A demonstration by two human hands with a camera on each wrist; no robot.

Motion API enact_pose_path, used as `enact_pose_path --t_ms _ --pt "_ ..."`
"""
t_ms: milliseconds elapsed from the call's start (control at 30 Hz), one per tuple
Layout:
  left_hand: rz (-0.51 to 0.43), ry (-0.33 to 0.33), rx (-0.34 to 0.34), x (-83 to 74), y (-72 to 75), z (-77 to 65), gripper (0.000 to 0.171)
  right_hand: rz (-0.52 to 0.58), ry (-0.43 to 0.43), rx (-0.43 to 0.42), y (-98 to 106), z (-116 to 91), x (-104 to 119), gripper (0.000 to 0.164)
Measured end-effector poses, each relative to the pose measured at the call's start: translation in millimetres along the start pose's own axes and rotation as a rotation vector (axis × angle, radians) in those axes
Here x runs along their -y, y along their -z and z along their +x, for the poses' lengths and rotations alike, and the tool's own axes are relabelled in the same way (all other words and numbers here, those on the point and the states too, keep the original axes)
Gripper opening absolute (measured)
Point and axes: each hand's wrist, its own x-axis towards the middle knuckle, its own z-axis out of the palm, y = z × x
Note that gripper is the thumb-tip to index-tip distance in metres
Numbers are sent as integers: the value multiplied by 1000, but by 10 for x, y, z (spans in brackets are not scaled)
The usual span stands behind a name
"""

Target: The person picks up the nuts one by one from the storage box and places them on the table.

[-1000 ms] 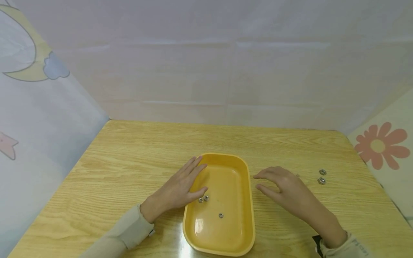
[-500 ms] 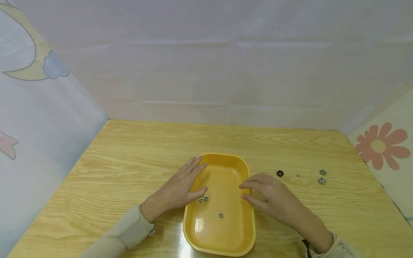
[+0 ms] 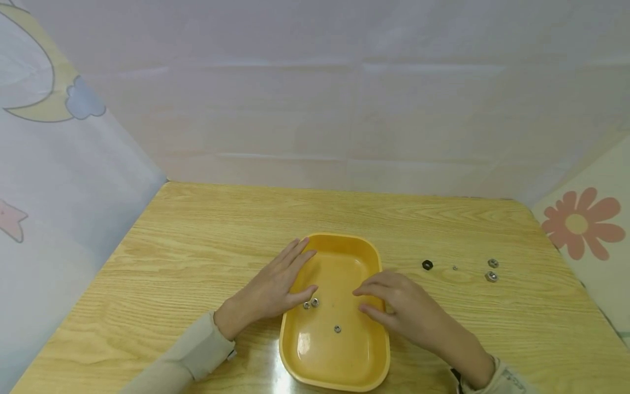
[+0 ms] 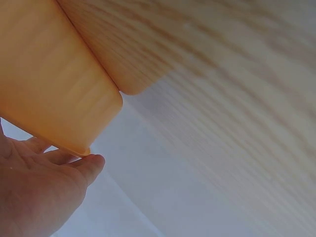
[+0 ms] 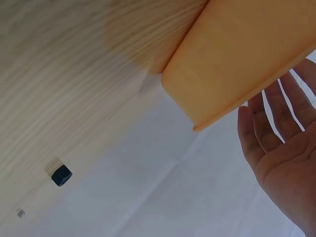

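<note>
My right grip [image 3: 401, 301], now over the tray [image 3: 342, 265].
It has moved left, uncovering the black nut [image 3: 427, 265] beyond it, to the right; it stands wide, nothing visible in it, so the three nuts [image 3: 337, 329], to its left, seem within reach. My left grip [image 3: 275, 284] lies straight-fingered on the tray's opposite side.

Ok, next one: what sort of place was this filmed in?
Probably an indoor tabletop booth, perhaps screened off for recording: a wood-grain table backed by pale, creased sheeting, with a printed moon on the left and a printed flower on the right. Home or workplace, I can't tell.
</note>
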Motion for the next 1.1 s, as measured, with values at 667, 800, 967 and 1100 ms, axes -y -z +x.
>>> enact_pose_path --t_ms 667,800,967,1100 --pt "18 -19 -9 3 2 7 66 55 61 95 -189 46 84 22" --pt "3 -9 -2 -2 8 7 66 70 76 119 -221 56 102 22" --pt "-3 -2 4 -5 11 5 66 76 111 122 -269 74 128 22" --pt "-2 -3 2 -3 5 4 66 72 144 126 -312 93 150 22"
